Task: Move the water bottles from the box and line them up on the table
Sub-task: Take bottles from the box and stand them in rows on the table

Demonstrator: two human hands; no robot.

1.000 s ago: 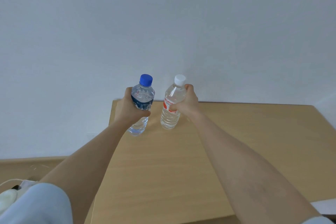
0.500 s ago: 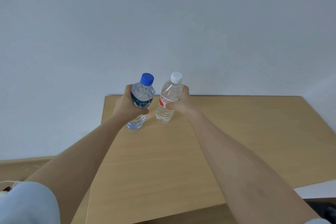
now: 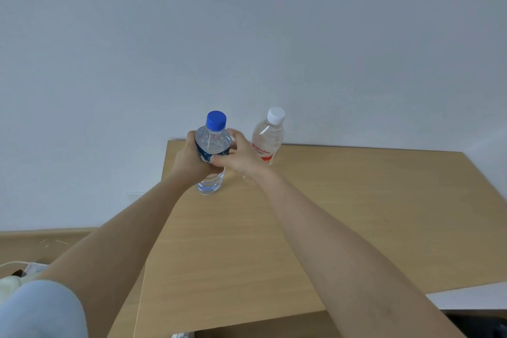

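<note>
Near the middle of the frame, both hands hold the blue-cap bottle [image 3: 212,143] upright over the table [image 3: 356,214]. The left hand [image 3: 189,159] wraps round its label, and the right hand [image 3: 241,156] curls round its other side. The white-cap bottle [image 3: 267,140] stands just to the right, with no hand on it.
</note>
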